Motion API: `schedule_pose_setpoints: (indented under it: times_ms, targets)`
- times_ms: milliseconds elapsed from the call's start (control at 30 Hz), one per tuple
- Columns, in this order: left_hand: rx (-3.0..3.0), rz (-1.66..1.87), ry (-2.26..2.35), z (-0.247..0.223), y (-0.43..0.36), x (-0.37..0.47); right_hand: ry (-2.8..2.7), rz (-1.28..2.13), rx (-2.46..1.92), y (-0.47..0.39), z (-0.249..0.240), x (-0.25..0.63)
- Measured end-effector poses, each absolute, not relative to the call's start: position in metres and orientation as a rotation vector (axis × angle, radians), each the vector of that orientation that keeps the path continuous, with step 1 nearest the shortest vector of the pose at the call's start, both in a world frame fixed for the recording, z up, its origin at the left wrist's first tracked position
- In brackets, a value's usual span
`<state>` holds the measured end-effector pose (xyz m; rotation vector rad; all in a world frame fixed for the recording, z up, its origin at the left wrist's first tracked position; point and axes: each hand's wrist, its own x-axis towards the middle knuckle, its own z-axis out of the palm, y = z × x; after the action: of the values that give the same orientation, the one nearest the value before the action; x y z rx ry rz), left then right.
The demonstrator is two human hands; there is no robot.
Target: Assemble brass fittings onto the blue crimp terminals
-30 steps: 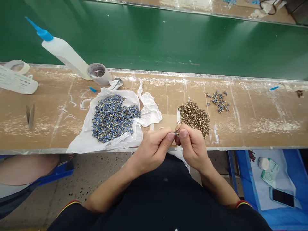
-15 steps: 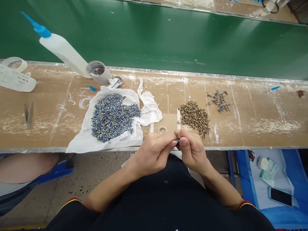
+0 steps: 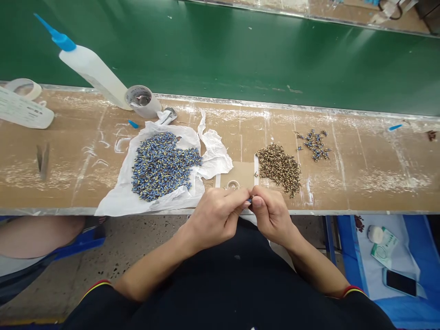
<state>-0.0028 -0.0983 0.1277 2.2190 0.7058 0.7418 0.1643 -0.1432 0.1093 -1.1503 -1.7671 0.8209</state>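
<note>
Close together at the bench's front edge, my left hand (image 3: 217, 214) and my right hand (image 3: 273, 211) are both pinched. Between the left thumb and forefinger is a small blue piece (image 3: 249, 200). The right fingertips meet it and pinch a tiny dark part, mostly hidden by the fingers. Left of my hands, a heap of small blue-and-yellow pieces (image 3: 161, 167) lies on white paper (image 3: 118, 195). To the right is a pile of small brass-brown parts (image 3: 278, 167). Behind that sits a loose cluster of blue-and-brass pieces (image 3: 316, 145). A small ring-shaped dish (image 3: 233, 184) is just beyond my fingers.
A white bottle with a blue nozzle (image 3: 94, 71) leans by a tape roll (image 3: 142, 101). Tweezers (image 3: 43, 161) lie at left, near another bottle (image 3: 25, 109). A phone (image 3: 399, 282) rests in a blue tray (image 3: 350, 256) below right. Another person's leg (image 3: 37, 236) shows lower left.
The right fingertips have shifted slightly left, and the fingers are closer around the small piece. The whole view has moved a little; the piles look the same.
</note>
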Motion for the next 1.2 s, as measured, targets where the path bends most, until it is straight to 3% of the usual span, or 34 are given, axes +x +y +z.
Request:
schedule_pose_setpoints:
  times_ms: [467, 733, 1000, 1100, 1200]
  targets:
    - [2.005, 0.715, 0.638, 0.121, -0.094, -0.002, -1.477, 1.053, -1.107, -0.146, 0.109, 0.165]
    - [2.353, 0.665, 0.740, 0.120, -0.088, -0.001, -1.397, 1.169, -1.147, -0.146, 0.109, 0.176]
    - [2.315, 0.546, 0.789, 0.117, -0.073, 0.013, -1.241, 1.223, -1.241, -0.149, 0.092, 0.194]
    - [2.263, 0.514, 1.072, 0.101, -0.046, -0.006, -1.202, 1.103, -1.404, -0.142, 0.074, 0.224]
    - [2.267, 0.562, 1.512, 0.073, -0.016, -0.040, -1.232, 0.705, -1.756, -0.134, 0.043, 0.276]
